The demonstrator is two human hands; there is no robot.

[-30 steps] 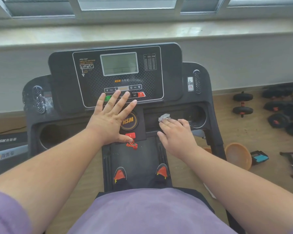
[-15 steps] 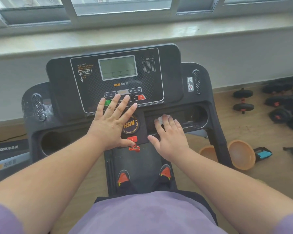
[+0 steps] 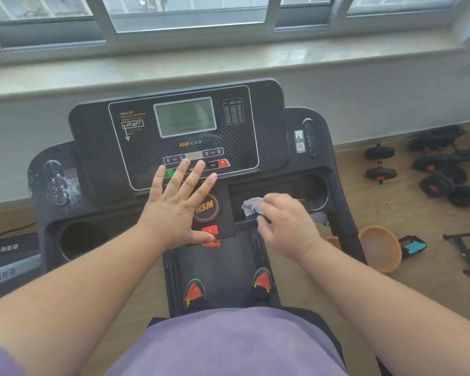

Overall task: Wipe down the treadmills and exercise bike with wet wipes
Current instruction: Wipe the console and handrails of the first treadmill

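I stand on a black treadmill, facing its console [image 3: 266, 126] with a grey screen and button row. My left hand [image 3: 177, 204] lies flat with fingers spread on the lower edge of the console, beside the round HSM badge. My right hand [image 3: 285, 223] holds a crumpled grey-white wet wipe [image 3: 251, 206] and presses it into the right-hand tray of the console, left of the right cup holder [image 3: 319, 195]. The red safety key [image 3: 210, 230] sits just under my left thumb.
A left cup holder [image 3: 76, 240] opens in the console. Black dumbbells [image 3: 380, 164] lie on the wooden floor at the right, with an orange bowl [image 3: 380, 248] nearer. Another treadmill [image 3: 6, 261] stands at the left. A windowsill [image 3: 228, 63] runs behind.
My right hand has slid along the tray, to the left and then back to the right, with the wipe showing again at its fingertips. The left hand has stayed flat on the console.
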